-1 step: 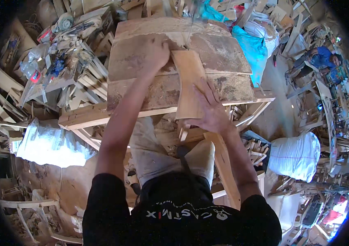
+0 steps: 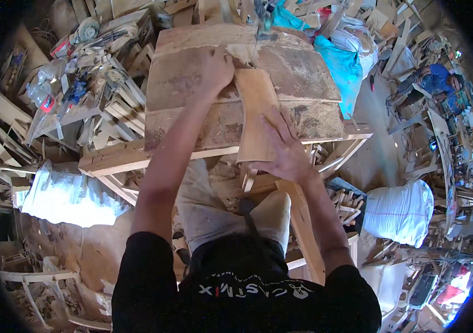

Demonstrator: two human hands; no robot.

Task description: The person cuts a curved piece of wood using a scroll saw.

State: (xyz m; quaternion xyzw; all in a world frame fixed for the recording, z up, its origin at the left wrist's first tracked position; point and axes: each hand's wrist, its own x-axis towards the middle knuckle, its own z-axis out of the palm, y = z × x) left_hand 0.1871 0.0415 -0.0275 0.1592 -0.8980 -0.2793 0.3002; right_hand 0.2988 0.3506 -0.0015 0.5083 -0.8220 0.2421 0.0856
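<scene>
A pale wooden board [image 2: 256, 105] with curved sides lies on a dusty, worn worktop [image 2: 181, 83], its near end jutting past the front edge. My right hand [image 2: 286, 144] grips the board's near right part, fingers spread over the top and thumb by the near end. Beside the board's far left corner, my left hand [image 2: 218, 69] rests low on the worktop with its fingers partly apart; whether it touches the board is hard to see. Just beyond the far end stands a thin upright blade [image 2: 256, 49], below a blurred machine part [image 2: 265, 25].
Wood offcuts [image 2: 119, 114] crowd the left side. Turquoise sacking [image 2: 339, 61] hangs right of the worktop. White sacks stand at left [image 2: 69, 194] and right [image 2: 400, 211]. A long plank [image 2: 304, 227] leans beside my leg. Another person [image 2: 439, 80] sits far right.
My left hand has shifted slightly to the right, and the board's far end has swung a little the same way. My right hand stays in place on the board.
</scene>
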